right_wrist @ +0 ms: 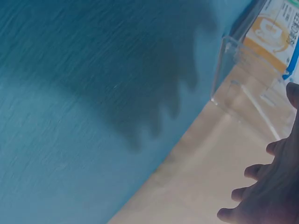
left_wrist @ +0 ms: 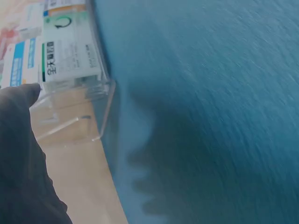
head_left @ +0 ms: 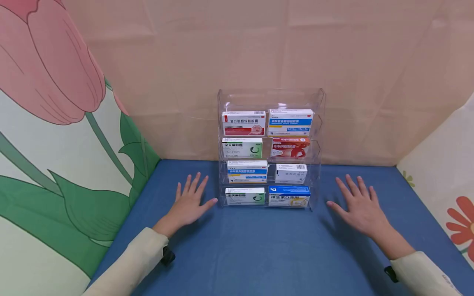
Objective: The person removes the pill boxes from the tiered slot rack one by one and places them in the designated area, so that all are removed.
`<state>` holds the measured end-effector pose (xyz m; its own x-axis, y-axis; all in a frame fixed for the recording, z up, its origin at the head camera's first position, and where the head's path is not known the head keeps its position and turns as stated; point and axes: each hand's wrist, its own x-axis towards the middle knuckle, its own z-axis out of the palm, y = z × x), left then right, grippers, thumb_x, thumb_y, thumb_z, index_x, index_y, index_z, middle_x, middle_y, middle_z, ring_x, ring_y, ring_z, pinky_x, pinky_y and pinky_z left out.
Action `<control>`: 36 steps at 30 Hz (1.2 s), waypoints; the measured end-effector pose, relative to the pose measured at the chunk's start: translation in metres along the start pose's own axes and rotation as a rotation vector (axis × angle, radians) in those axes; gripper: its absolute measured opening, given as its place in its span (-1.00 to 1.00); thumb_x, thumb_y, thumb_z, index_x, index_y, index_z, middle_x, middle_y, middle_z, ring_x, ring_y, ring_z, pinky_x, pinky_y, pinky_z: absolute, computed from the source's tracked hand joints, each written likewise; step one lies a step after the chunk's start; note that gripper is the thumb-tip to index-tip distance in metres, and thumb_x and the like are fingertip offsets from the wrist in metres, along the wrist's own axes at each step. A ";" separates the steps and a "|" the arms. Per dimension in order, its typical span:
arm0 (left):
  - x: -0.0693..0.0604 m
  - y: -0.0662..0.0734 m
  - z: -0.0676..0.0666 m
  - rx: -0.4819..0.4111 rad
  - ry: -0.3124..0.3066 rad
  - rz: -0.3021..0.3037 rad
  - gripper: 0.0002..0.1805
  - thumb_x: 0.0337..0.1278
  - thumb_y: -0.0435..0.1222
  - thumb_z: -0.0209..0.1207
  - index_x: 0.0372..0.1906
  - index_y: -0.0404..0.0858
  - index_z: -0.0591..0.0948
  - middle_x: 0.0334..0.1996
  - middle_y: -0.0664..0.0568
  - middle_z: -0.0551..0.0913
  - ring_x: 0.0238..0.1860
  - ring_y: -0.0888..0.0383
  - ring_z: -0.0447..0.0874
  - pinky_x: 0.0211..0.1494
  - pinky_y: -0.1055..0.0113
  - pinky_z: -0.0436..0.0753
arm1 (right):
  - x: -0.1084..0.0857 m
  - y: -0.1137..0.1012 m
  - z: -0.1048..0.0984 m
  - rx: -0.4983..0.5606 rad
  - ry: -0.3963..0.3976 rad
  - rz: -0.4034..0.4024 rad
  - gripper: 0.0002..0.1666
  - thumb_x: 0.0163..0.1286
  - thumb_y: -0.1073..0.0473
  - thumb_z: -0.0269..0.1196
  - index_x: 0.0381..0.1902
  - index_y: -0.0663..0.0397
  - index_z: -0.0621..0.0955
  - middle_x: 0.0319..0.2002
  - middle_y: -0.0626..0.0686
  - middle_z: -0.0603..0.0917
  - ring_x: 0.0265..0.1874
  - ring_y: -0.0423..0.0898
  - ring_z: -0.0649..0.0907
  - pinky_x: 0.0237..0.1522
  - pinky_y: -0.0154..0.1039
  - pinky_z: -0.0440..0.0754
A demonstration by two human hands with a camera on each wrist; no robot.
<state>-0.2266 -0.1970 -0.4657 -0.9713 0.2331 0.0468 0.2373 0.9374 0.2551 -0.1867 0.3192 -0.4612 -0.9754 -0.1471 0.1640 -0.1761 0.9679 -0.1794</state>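
Note:
A clear tiered rack (head_left: 272, 98) stands upright at the back of the blue table, with two medicine boxes on each tier. On the lowest tier sit a green-and-white box (head_left: 245, 196) and a blue-topped box (head_left: 289, 196). The red box (head_left: 290, 147) is on the second tier from the top, at right. To the rack's left, my left hand (head_left: 189, 205) hovers with fingers spread, apart from it and holding nothing. My right hand (head_left: 361, 209) hovers likewise on the other side, its fingers spread and bare. Both hands cast shadows on the cloth.
Blue cloth (head_left: 266, 250) covers the table in front of the rack. A beige backdrop (head_left: 177, 82) rises behind it. Printed panels with a pink tulip (head_left: 48, 61) and an orange flower (head_left: 463, 222) flank the table.

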 end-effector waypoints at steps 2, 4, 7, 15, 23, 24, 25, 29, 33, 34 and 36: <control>0.002 0.002 -0.002 -0.011 -0.004 0.002 -0.01 0.33 0.31 0.00 0.65 -0.07 -0.03 0.65 -0.13 -0.20 0.61 -0.26 -0.41 0.51 -0.36 -0.36 | 0.001 -0.003 -0.001 -0.002 -0.002 -0.004 0.11 0.37 -0.41 0.14 0.64 0.00 0.02 0.57 0.39 0.00 0.54 0.44 -0.15 0.41 0.49 -0.32; 0.004 0.005 -0.004 -0.026 -0.007 0.005 -0.02 0.34 0.31 0.00 0.65 -0.08 -0.03 0.65 -0.13 -0.21 0.62 -0.24 -0.42 0.51 -0.35 -0.36 | 0.001 -0.007 -0.003 -0.006 -0.001 -0.009 0.11 0.37 -0.43 0.13 0.63 0.00 0.04 0.57 0.38 0.01 0.53 0.44 -0.12 0.41 0.49 -0.29; 0.006 0.007 -0.006 -0.037 0.000 0.007 -0.03 0.35 0.30 -0.01 0.65 -0.08 -0.04 0.65 -0.12 -0.21 0.62 -0.24 -0.40 0.52 -0.35 -0.36 | 0.001 -0.012 -0.005 -0.007 0.017 -0.022 0.10 0.37 -0.42 0.15 0.62 0.02 0.08 0.56 0.39 0.04 0.52 0.44 -0.06 0.41 0.50 -0.20; 0.010 0.011 -0.011 -0.101 0.044 0.015 -0.06 0.38 0.23 0.02 0.64 -0.10 0.00 0.65 -0.13 -0.17 0.62 -0.23 -0.31 0.52 -0.35 -0.26 | 0.000 -0.023 -0.007 -0.004 0.083 -0.074 0.06 0.34 -0.37 0.23 0.58 0.06 0.19 0.52 0.38 0.16 0.46 0.43 0.13 0.32 0.53 0.11; 0.015 0.021 -0.018 -0.227 0.121 0.061 -0.08 0.38 0.13 0.12 0.64 -0.14 0.02 0.62 -0.16 -0.08 0.58 -0.26 -0.10 0.47 -0.39 0.04 | 0.000 -0.032 -0.010 0.020 0.107 -0.090 0.04 0.33 -0.37 0.25 0.54 0.09 0.26 0.47 0.38 0.24 0.35 0.46 0.28 0.25 0.52 0.24; 0.016 0.022 -0.019 -0.246 0.132 0.066 -0.07 0.37 0.11 0.14 0.63 -0.15 0.02 0.62 -0.17 -0.07 0.57 -0.26 -0.09 0.46 -0.39 0.06 | 0.000 -0.034 -0.010 0.028 0.113 -0.091 0.03 0.32 -0.36 0.26 0.53 0.10 0.28 0.45 0.38 0.26 0.33 0.45 0.29 0.25 0.52 0.25; 0.018 0.023 -0.020 -0.267 0.142 0.068 -0.07 0.37 0.09 0.15 0.63 -0.16 0.01 0.62 -0.17 -0.07 0.57 -0.26 -0.09 0.46 -0.39 0.09 | 0.000 -0.037 -0.011 0.036 0.119 -0.092 0.02 0.32 -0.35 0.27 0.52 0.11 0.29 0.43 0.38 0.28 0.33 0.44 0.31 0.25 0.51 0.26; 0.028 0.024 -0.023 -0.337 0.201 0.078 -0.06 0.35 0.03 0.18 0.64 -0.14 -0.02 0.59 -0.17 -0.02 0.56 -0.21 -0.03 0.44 -0.33 0.21 | 0.000 -0.044 -0.011 0.066 0.151 -0.096 -0.04 0.30 -0.25 0.34 0.47 0.15 0.35 0.37 0.36 0.36 0.29 0.37 0.36 0.25 0.47 0.31; 0.037 0.026 -0.024 -0.449 0.240 0.074 -0.09 0.34 -0.05 0.19 0.63 -0.08 -0.02 0.56 -0.17 0.05 0.51 -0.17 0.13 0.40 -0.23 0.36 | 0.001 -0.048 -0.009 0.090 0.194 -0.112 -0.13 0.27 -0.13 0.40 0.40 0.20 0.42 0.30 0.33 0.45 0.24 0.32 0.42 0.21 0.42 0.39; 0.039 0.027 -0.024 -0.486 0.250 0.072 -0.10 0.34 -0.08 0.20 0.63 -0.08 0.00 0.54 -0.18 0.07 0.49 -0.17 0.18 0.37 -0.21 0.41 | 0.001 -0.049 -0.008 0.096 0.202 -0.115 -0.15 0.27 -0.10 0.41 0.39 0.21 0.43 0.28 0.34 0.47 0.23 0.31 0.44 0.19 0.41 0.42; 0.044 0.029 -0.023 -0.571 0.274 0.069 -0.14 0.34 -0.14 0.20 0.61 -0.10 0.05 0.52 -0.19 0.12 0.43 -0.17 0.29 0.29 -0.16 0.52 | 0.001 -0.053 -0.006 0.109 0.208 -0.118 -0.18 0.27 -0.08 0.41 0.37 0.21 0.45 0.25 0.33 0.50 0.20 0.30 0.48 0.15 0.38 0.48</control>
<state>-0.2630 -0.1651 -0.4335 -0.9407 0.1426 0.3079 0.3275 0.6192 0.7137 -0.1775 0.2695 -0.4455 -0.9011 -0.2021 0.3837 -0.3116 0.9171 -0.2487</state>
